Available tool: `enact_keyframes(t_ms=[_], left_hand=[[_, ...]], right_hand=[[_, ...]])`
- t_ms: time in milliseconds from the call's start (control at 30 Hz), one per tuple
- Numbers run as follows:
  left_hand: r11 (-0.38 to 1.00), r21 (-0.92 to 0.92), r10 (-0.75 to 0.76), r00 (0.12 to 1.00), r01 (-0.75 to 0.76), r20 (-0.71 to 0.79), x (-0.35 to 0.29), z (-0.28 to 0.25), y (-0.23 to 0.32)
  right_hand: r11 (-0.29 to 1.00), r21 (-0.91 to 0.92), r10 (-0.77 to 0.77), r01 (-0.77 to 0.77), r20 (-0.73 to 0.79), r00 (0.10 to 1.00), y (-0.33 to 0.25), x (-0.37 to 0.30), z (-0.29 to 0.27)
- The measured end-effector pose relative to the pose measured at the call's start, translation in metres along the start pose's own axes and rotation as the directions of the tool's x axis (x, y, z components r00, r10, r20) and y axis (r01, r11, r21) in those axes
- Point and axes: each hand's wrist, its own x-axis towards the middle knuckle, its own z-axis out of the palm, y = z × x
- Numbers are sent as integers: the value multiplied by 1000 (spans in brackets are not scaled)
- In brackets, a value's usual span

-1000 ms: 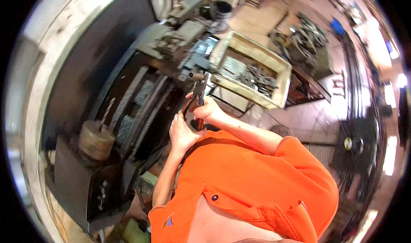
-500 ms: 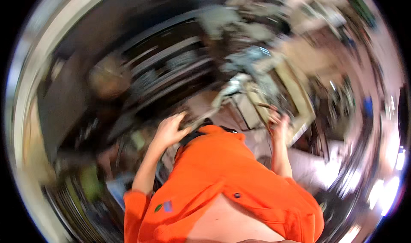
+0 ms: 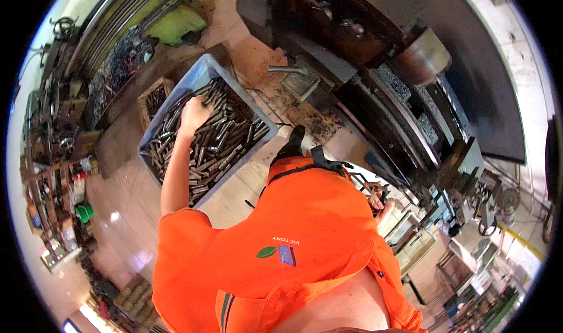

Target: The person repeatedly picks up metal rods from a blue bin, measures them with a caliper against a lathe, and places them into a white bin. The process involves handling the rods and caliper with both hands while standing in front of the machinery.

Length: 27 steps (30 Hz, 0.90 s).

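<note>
Low on our left, within a rectangular blue plastic crate [image 3: 193, 78], lie many short, dark-grey metal cylinders [image 3: 220, 139]. Our left hand [image 3: 196, 115] rests among them, its fingers curled downward and partly hidden; we cannot tell whether they close on one. Beside our short-sleeved orange shirt [image 3: 281, 221], our right hand [image 3: 381, 207] holds a dark, slender metal tool [image 3: 375, 189], mostly obscured. We judge the cylinders stiff, dense, fairly heavy for their size, perhaps slick, and best pinched around the middle, clear of neighbouring ends.
</note>
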Motion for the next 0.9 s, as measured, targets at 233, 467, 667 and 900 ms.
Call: enact_keyframes(t_ms=[233, 467, 667, 900], left_hand=[[962, 183, 177, 973, -203, 148, -3, 66, 0], [790, 404, 273, 854, -461, 442, 16, 90, -4], [873, 299, 335, 919, -386, 209, -2, 43, -8], [326, -941, 375, 902, 88, 214, -68, -27, 108]], right_hand=[[999, -44, 30, -30, 10, 999, 15, 17, 56], [975, -179, 162, -133, 159, 974, 16, 25, 52], [945, -319, 99, -72, 72, 992, 16, 13, 58], [881, -413, -107, 232, 305, 946, 13, -4, 106]])
